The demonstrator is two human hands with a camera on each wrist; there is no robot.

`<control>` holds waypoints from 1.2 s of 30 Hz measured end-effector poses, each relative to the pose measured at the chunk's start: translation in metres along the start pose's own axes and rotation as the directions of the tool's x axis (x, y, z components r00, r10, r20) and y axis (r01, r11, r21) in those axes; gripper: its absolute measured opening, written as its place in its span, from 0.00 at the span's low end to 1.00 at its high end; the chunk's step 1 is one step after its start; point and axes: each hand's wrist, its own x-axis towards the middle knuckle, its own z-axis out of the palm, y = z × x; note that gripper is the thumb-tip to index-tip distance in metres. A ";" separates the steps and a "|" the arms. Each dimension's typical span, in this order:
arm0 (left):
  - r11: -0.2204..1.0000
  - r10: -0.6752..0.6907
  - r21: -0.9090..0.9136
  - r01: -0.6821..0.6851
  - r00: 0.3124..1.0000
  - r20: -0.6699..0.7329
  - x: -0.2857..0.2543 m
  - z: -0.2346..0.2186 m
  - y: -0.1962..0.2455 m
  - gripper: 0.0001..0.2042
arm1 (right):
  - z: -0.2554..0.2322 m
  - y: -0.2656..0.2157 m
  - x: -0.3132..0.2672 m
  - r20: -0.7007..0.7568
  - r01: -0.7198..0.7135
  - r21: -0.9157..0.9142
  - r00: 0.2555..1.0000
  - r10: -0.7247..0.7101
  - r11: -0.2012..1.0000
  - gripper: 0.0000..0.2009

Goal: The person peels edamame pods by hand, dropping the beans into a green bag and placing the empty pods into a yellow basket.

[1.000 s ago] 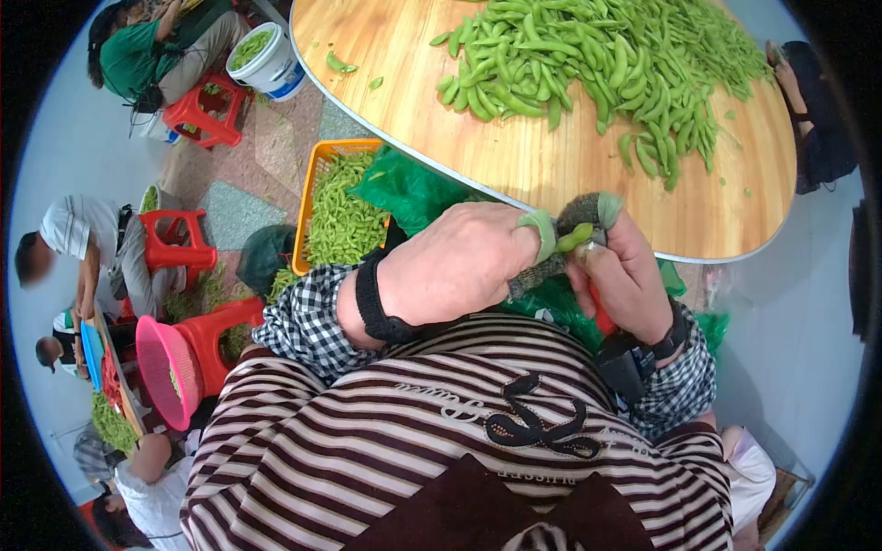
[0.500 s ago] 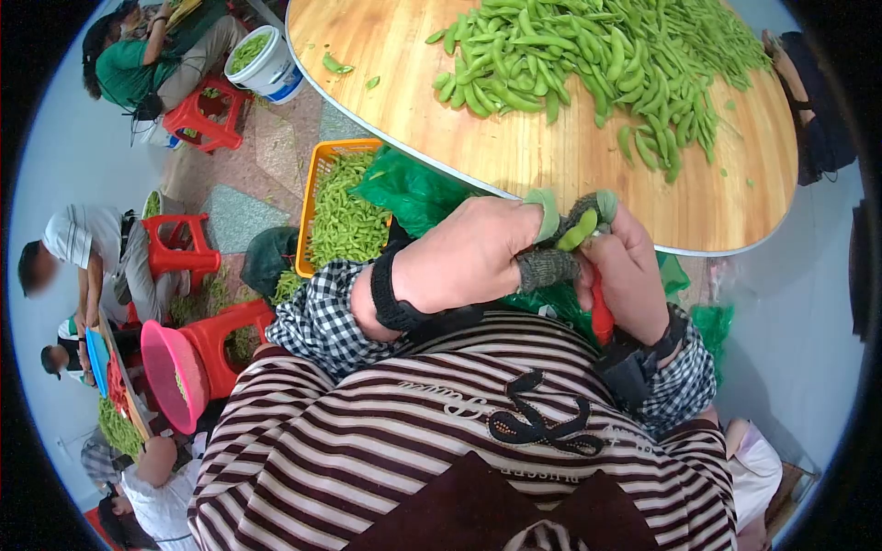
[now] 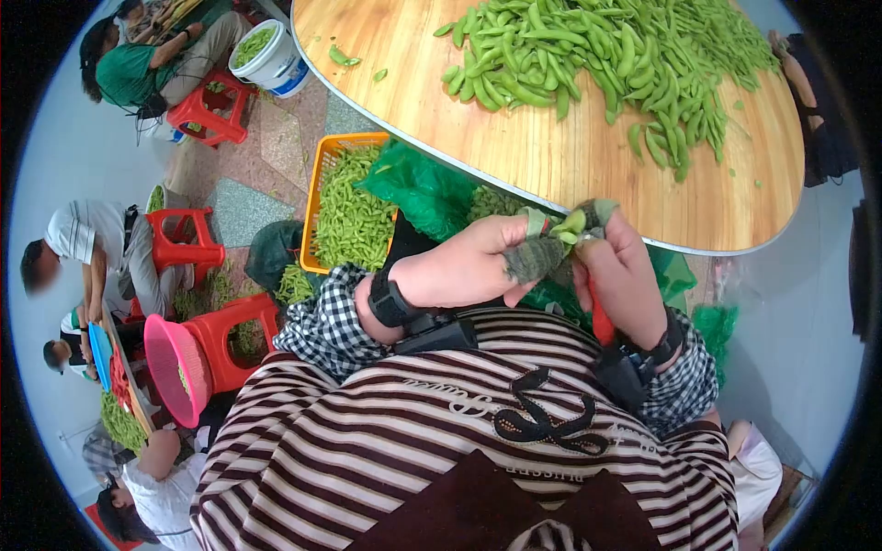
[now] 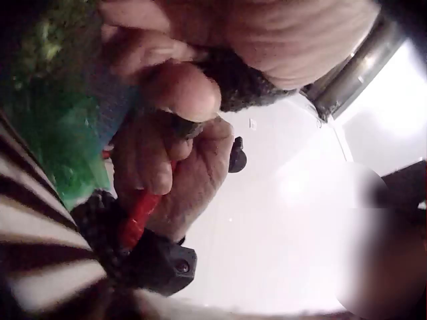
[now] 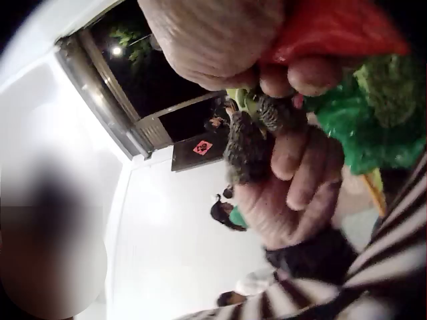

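Note:
In the head view a green bean pod (image 3: 573, 222) is pinched between finger and thumb of my left hand (image 3: 469, 264), whose fingertips wear grey-green cloth covers. Against it, my right hand (image 3: 625, 275) grips a red-handled tool (image 3: 601, 321); its tip is hidden by the fingers. Both hands meet just off the near edge of the round wooden table (image 3: 404, 83). The red handle (image 4: 139, 217) shows below the fingers in the left wrist view. A pile of pods (image 3: 588, 55) lies on the table.
Left of the table is an orange basket (image 3: 323, 156) of pods beside green plastic (image 3: 418, 188). A pink basket (image 3: 165, 367) stands by a red stool (image 3: 234, 335). Farther left, people sit near a white bucket (image 3: 287, 72). Two loose pods lie at the table's left.
My left hand has turned and shifted slightly, showing more of its covered thumb. The pod between the hands has changed its tilt. My right hand still grips the red handle.

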 end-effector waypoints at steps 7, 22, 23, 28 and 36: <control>0.733 0.340 0.644 -0.220 0.938 -0.066 0.001 0.004 -0.006 0.09 | -0.001 -0.006 0.000 0.006 0.394 -0.658 0.855 -0.518 0.642 0.16; 0.663 0.402 0.706 -0.250 0.914 -0.054 -0.001 -0.008 -0.028 0.08 | -0.003 -0.001 -0.003 0.239 0.468 -0.801 0.821 -0.518 0.373 0.09; 0.662 0.405 0.705 -0.253 0.913 -0.053 0.000 -0.009 -0.029 0.08 | -0.004 -0.003 -0.003 0.240 0.468 -0.803 0.821 -0.519 0.370 0.09; 0.627 0.531 0.697 -0.347 0.846 -0.056 0.013 -0.003 -0.031 0.08 | -0.002 0.000 -0.004 0.255 0.445 -0.803 0.858 -0.445 0.397 0.09; 0.736 0.511 0.571 -0.363 0.851 -0.119 0.022 0.008 -0.026 0.14 | -0.001 -0.005 -0.013 0.095 0.391 -0.767 0.853 -0.513 0.509 0.07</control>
